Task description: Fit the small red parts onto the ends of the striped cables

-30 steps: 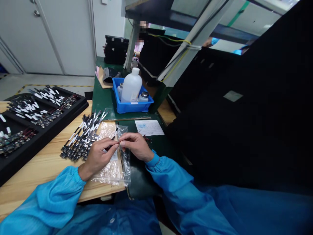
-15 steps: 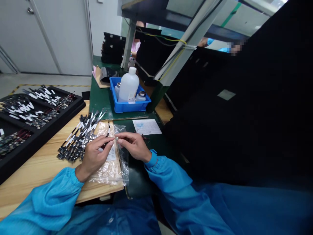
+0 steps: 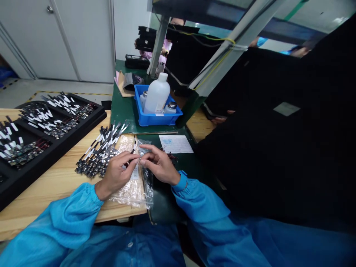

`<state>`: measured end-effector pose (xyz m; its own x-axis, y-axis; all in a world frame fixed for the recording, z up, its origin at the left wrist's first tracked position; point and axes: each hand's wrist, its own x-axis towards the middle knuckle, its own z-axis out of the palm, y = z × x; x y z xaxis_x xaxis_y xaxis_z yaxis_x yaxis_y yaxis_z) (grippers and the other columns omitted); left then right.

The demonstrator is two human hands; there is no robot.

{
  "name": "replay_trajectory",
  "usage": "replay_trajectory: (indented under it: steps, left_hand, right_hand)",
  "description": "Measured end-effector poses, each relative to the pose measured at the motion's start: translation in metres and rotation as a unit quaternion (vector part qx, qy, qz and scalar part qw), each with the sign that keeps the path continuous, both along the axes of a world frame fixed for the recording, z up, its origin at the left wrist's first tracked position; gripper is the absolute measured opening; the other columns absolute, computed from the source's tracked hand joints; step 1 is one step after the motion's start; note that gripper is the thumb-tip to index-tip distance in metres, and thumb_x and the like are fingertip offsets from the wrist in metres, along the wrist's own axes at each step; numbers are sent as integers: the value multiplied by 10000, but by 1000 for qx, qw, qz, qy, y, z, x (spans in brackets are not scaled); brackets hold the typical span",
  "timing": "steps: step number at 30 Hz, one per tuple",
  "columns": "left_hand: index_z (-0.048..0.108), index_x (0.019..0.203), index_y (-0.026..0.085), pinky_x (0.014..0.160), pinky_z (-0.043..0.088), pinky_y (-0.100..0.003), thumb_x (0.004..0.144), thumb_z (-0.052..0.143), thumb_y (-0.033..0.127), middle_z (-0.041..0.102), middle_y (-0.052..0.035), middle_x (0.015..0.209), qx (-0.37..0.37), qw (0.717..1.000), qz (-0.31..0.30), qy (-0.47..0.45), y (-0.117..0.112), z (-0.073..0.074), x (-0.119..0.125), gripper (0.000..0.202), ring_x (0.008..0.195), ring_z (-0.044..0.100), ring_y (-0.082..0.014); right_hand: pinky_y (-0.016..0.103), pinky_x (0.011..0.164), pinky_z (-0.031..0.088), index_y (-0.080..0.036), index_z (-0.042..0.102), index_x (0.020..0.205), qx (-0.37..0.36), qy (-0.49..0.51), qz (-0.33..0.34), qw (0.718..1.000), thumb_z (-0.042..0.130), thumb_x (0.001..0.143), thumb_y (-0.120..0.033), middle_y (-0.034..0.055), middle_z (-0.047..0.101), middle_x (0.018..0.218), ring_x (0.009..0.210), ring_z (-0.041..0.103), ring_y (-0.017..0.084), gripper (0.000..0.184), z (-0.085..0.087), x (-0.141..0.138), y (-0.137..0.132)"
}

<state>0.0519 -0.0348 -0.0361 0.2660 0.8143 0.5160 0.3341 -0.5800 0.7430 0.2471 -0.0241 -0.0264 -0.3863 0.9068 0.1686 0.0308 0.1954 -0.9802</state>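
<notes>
- The left hand (image 3: 118, 173) is pinched on a black-and-white strip (image 3: 135, 144), whose free end rises beyond its fingertips; the lower part is hidden by the hand.
- The right hand (image 3: 162, 167) faces it from the right, its thumb and fingertips drawn in beside the left fingertips; whether they grip anything cannot be told.
- Both hands are above a clear plastic bag (image 3: 126, 196), near the seam between wooden board and green mat.
- A heap of strip-tailed circuit boards (image 3: 96, 163) lies just left of the left hand.
- Small dark-red parts (image 3: 174, 158) lie beside the right hand, near a written sheet (image 3: 176, 144).
</notes>
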Motion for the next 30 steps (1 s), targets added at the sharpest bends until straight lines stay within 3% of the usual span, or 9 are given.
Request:
replay_trajectory:
  steps: [7, 16, 20, 23, 27, 30]
  left_hand:
    - [700, 879, 182, 660, 480, -287, 921, 602, 219, 678, -47, 776, -5, 1000, 6, -13, -2, 7, 2, 113, 702, 633, -163]
    - [672, 817, 175, 637, 495, -286, 884, 606, 208, 681, -56, 754, 5, 1000, 13, -23, 0, 11, 1, 100, 681, 634, -170]
    - [667, 806, 172, 644, 494, -286, 889, 604, 209, 685, -54, 755, -8, 999, 25, -41, 1, 9, 2, 110, 683, 634, -166]
    - [686, 818, 172, 608, 470, -268, 897, 617, 232, 684, -46, 756, -44, 997, 36, -59, 0, 7, 4, 122, 681, 627, -156]
    - [726, 843, 172, 574, 463, -249, 892, 652, 300, 696, -36, 754, -133, 985, 35, -101, 0, 3, 3, 155, 652, 624, -144]
    - [757, 946, 165, 539, 482, -250, 881, 659, 339, 715, -33, 734, -235, 957, 9, -170, 4, 1, 1, 210, 564, 610, -130]
  right_hand:
    - [295, 739, 548, -201, 577, 1291, 45, -71, -3, 996, 668, 911, -314, 33, 705, 860, 779, 671, 163, 407, 5, -1, -2]
    - [295, 713, 554, -213, 551, 1325, 45, -100, 3, 994, 671, 918, -357, 51, 722, 846, 775, 686, 185, 448, 0, 2, 2]
    - [295, 703, 553, -197, 651, 1159, 70, -102, -40, 991, 702, 893, -351, 51, 718, 843, 762, 686, 186, 312, -3, -1, 3]
    - [303, 684, 541, -192, 713, 913, 117, -112, -58, 985, 700, 889, -356, 63, 724, 845, 753, 675, 191, 166, 0, -5, 2]
    - [291, 685, 511, -188, 719, 862, 154, -128, -77, 977, 660, 915, -314, 52, 713, 817, 742, 657, 174, 149, 4, -6, 1]
    - [261, 631, 472, -176, 688, 834, 147, -131, -96, 976, 635, 919, -300, 38, 683, 779, 693, 618, 149, 159, 4, -4, 1]
